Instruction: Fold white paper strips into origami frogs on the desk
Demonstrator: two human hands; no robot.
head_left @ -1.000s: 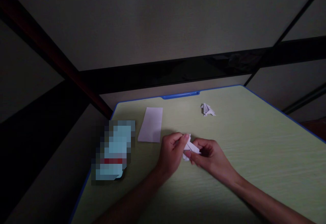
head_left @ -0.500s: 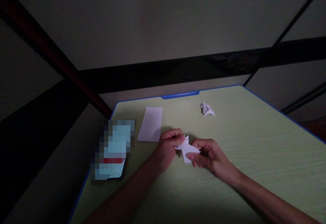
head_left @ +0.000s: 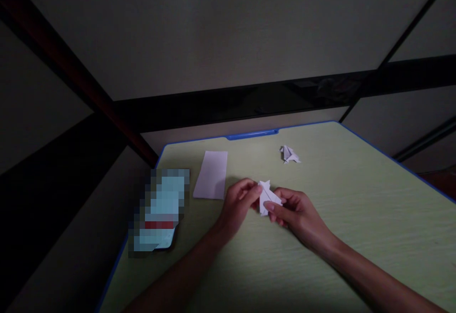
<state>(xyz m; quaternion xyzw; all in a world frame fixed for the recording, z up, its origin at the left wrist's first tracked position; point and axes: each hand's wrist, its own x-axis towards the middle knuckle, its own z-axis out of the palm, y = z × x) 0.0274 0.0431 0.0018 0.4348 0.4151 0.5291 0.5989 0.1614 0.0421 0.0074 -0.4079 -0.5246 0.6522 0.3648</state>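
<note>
Between my two hands is a piece of folded white paper (head_left: 265, 195) with pointed corners, held above the table. My left hand (head_left: 239, 207) pinches its left edge, thumb on top. My right hand (head_left: 292, 209) grips the lower right part, the thumb pressed flat on the paper and the other fingers beneath it. Beyond my right hand, a finished-looking white origami figure (head_left: 289, 155) rests on the table. A stack or sheet of white paper (head_left: 211, 175) lies to the left of the folded piece.
The pale green table (head_left: 356, 184) has a blue edge and a blue strip (head_left: 252, 134) at its far side. At the left lies a phone (head_left: 166, 203) with its screen lit and blurred out. Dark-banded cabinet panels (head_left: 228, 37) stand behind the table.
The folded paper has turned and shifted slightly up and to the right. My left hand's grip has moved along to its left edge; my right thumb stays on it.
</note>
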